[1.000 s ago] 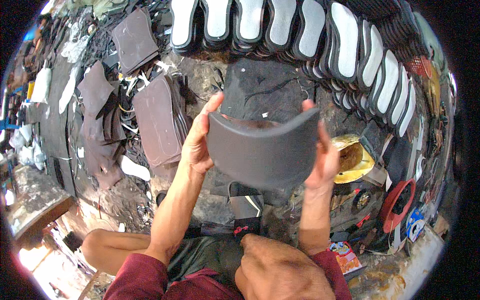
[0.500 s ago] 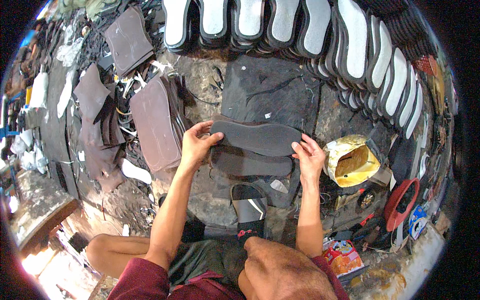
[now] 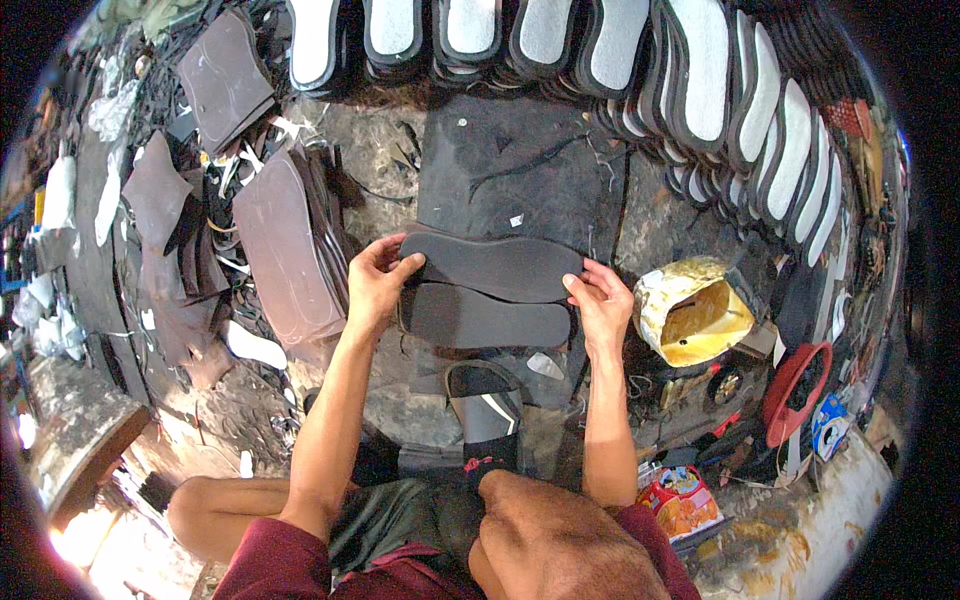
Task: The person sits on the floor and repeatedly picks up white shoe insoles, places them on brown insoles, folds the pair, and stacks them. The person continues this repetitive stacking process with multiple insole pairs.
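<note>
Currently, the left hand (image 3: 375, 283) and the right hand (image 3: 600, 305) pinch opposite ends of a dark sole-shaped sheet (image 3: 495, 266) at frame centre, fingers closed on its edges. Holding both ends likely keeps the flexible piece flat and aligned over the second dark sole piece (image 3: 485, 318) directly below it, their outlines nearly matched. A stack of brown cut sheets (image 3: 285, 255) stands just left of the left hand. A yellow-lined container (image 3: 695, 315) sits right of the right hand. White-faced soles (image 3: 600, 45) line the upper edge.

Even, dim light overall, overexposed glare at lower left, strong fisheye bending and black vignette at the rim.
</note>
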